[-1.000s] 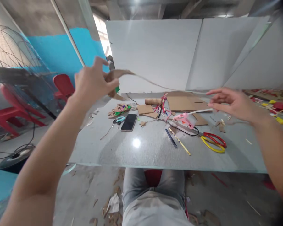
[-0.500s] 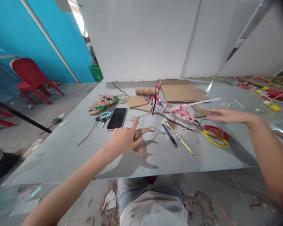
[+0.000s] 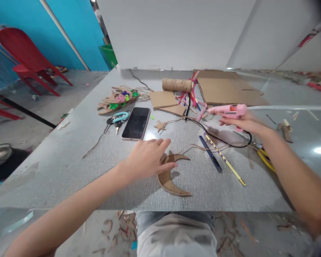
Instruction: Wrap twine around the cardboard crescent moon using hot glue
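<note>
A brown cardboard crescent moon [image 3: 168, 180] lies near the front of the table, its points facing right. My left hand [image 3: 147, 159] rests over its upper left edge, thumb across the cardboard and fingers stretched apart. Just beyond the fingertips is a small cardboard star [image 3: 159, 126] with twine tied to it. My right hand [image 3: 244, 123] grips a pink hot glue gun [image 3: 230, 110] above the table, nozzle toward the left. A clear glue stick trails from its back, and its black cord [image 3: 216, 138] loops below. Some fingers are hidden behind the gun.
A phone [image 3: 136, 123], keys with a blue carabiner [image 3: 121, 117] and a decorated cardboard piece [image 3: 117, 100] lie left. A blue cutter [image 3: 210, 154], a yellow patterned strip [image 3: 224, 159] and yellow-handled pliers [image 3: 266, 160] lie right. Behind are a twine roll [image 3: 176, 85] and cardboard sheets [image 3: 224, 87].
My right hand has closed around the glue gun and raised it from the table. My left index finger has drawn back from the star, and the crescent now appears flatter on the table.
</note>
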A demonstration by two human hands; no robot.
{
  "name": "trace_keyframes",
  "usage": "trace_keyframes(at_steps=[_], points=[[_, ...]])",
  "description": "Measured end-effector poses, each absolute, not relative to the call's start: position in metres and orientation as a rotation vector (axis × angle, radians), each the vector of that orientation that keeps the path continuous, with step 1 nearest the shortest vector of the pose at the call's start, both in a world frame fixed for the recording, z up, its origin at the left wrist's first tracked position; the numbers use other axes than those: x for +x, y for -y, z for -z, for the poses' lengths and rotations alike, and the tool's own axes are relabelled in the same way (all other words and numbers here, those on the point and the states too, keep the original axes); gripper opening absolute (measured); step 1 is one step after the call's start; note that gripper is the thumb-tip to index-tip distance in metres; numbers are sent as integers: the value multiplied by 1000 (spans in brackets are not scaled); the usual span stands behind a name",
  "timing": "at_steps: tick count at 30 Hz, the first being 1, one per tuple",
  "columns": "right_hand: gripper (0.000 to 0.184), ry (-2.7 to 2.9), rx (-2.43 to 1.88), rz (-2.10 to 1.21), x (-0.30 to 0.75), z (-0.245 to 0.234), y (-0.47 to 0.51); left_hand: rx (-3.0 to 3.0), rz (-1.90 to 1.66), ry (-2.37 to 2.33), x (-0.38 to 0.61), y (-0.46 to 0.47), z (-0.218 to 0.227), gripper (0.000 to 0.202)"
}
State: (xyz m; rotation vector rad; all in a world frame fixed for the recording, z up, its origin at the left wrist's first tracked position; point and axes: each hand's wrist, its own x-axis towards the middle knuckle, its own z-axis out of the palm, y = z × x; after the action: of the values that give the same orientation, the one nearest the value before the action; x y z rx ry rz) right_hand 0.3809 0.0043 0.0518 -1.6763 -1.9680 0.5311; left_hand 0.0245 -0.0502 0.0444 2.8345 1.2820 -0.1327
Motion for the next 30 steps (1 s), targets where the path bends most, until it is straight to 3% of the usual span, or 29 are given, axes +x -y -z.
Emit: trace_keyframes(at_steps=[3, 6, 10, 18, 30], points=[[40, 1947, -1733, -434, 369, -61, 20, 2748, 71, -1243, 27, 49, -38, 50], [21, 2128, -1384, -234, 351, -62, 48, 2685, 27, -1183, 29, 46, -33, 38], [7, 2515, -943, -202, 332, -50, 66, 2613, -92, -1046, 24, 37, -25, 40], [16, 2617, -866, -4, 314, -22, 70, 2713, -93, -1116, 13, 29, -20, 52], [21, 2628, -845, -17, 306, -18, 70, 2533, -156, -1045, 11, 28, -19, 50]])
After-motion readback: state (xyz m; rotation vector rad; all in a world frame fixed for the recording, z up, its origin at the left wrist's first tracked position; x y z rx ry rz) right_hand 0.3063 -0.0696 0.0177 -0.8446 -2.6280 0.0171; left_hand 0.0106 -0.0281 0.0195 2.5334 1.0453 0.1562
